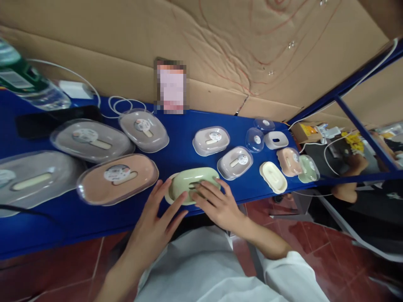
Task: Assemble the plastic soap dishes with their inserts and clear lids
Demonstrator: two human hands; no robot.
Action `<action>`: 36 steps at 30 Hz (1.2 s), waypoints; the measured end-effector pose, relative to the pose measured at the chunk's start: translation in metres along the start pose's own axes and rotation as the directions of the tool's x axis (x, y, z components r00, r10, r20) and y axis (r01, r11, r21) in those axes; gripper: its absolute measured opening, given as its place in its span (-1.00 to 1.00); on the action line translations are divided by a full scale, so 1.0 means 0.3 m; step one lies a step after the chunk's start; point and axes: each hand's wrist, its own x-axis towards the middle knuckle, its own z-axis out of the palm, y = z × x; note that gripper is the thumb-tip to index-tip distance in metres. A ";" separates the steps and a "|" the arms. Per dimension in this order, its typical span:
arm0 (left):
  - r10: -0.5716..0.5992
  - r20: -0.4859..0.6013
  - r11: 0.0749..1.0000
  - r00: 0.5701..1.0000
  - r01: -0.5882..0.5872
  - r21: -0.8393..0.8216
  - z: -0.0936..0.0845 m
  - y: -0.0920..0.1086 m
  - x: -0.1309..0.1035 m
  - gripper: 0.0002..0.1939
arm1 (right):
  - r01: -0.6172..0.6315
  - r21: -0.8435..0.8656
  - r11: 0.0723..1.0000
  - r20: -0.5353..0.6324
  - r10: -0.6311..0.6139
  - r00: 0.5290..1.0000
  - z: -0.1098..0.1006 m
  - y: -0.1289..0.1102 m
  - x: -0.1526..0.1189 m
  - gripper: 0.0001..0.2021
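A green oval lid [185, 175] with a slot lies tilted over a pale base [170, 193] at the near edge of the blue table. My right hand [218, 203] is on the lid, fingers bent over its slot and right end. My left hand [162, 216] is at the lid's left side, fingers spread, fingertips at the base and the lid's near edge. A peach box [105, 191] under a clear cover sits just left of the green lid. To the right is a grey covered box [231, 167].
Grey covered boxes [118, 144] stand at the left, near a water bottle [28, 79]. A cream tray [273, 177] and peach and green boxes [308, 167] are at the right. A phone-like screen [171, 86] leans on the cardboard. Another person's arm [346, 188] is far right.
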 end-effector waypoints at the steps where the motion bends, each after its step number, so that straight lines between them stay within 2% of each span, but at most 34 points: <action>1: 0.006 0.019 1.000 1.000 -0.006 0.006 -0.001 -0.005 0.003 -0.23 | -0.008 -0.004 1.000 0.027 0.008 1.000 0.020 0.001 0.002 -0.64; 5: -0.044 0.016 0.999 0.999 0.044 -0.020 0.002 -0.015 0.003 -0.37 | -0.010 0.032 0.999 0.117 0.006 0.993 0.039 0.020 0.013 -0.56; 11: -0.107 -0.032 0.994 0.994 0.106 -0.021 -0.005 -0.022 0.006 -0.55 | -0.024 0.133 0.991 0.226 -0.007 0.974 -0.019 0.029 0.051 -0.46; 15: -0.086 -0.015 0.995 0.996 0.085 -0.048 -0.007 -0.039 0.011 -0.59 | -0.041 0.200 0.979 0.221 -0.005 0.975 -0.027 0.033 0.056 -0.47; 18: -0.095 0.012 0.994 0.995 0.096 -0.053 0.002 -0.044 0.012 -0.57 | -0.086 0.235 0.968 0.220 0.033 0.975 -0.009 0.042 0.044 -0.54; 22: -0.083 0.047 0.996 0.995 0.085 -0.032 0.012 -0.038 0.026 -0.60 | -0.111 0.243 0.964 0.187 0.065 0.980 0.015 0.048 0.042 -0.62; 25: -0.067 0.064 0.997 0.996 0.070 -0.039 0.014 -0.034 0.038 -0.61 | -0.080 0.224 0.971 0.143 0.048 0.989 0.010 0.046 0.035 -0.63; 28: -0.070 0.077 0.996 0.995 0.073 -0.045 0.012 -0.034 0.040 -0.63 | -0.059 0.205 0.977 -0.046 0.070 0.996 -0.029 0.071 -0.039 -0.64; 29: -0.074 0.084 0.996 0.994 0.078 -0.046 0.011 -0.035 0.040 -0.63 | -0.110 0.186 0.976 -0.132 0.136 0.982 -0.049 0.094 -0.084 -0.63; 30: -0.078 0.091 0.995 0.993 0.083 -0.048 0.010 -0.035 0.040 -0.64 | -0.206 0.154 0.966 -0.213 0.236 0.948 -0.069 0.125 -0.138 -0.60; 31: -0.084 0.093 0.995 0.992 0.089 -0.050 0.008 -0.036 0.041 -0.65 | -0.346 0.104 0.933 -0.272 0.361 0.892 -0.090 0.164 -0.196 -0.57; 32: -0.086 0.095 0.994 0.992 0.092 -0.057 0.007 -0.036 0.044 -0.66 | -0.503 0.040 0.863 -0.312 0.489 0.814 -0.109 0.208 -0.258 -0.54; 34: -0.075 0.115 0.993 0.991 0.084 -0.077 0.005 -0.035 0.055 -0.68 | -0.730 -0.124 0.673 -0.323 0.668 0.671 -0.139 0.296 -0.373 -0.44; 35: -0.061 0.136 0.993 0.989 0.073 -0.090 0.005 -0.034 0.063 -0.68 | -0.790 -0.184 0.585 -0.286 0.737 0.612 -0.149 0.335 -0.423 -0.39; 36: -0.039 0.163 0.993 0.986 0.057 -0.104 0.007 -0.031 0.071 -0.67 | -0.815 -0.222 0.535 -0.236 0.782 0.577 -0.156 0.366 -0.463 -0.36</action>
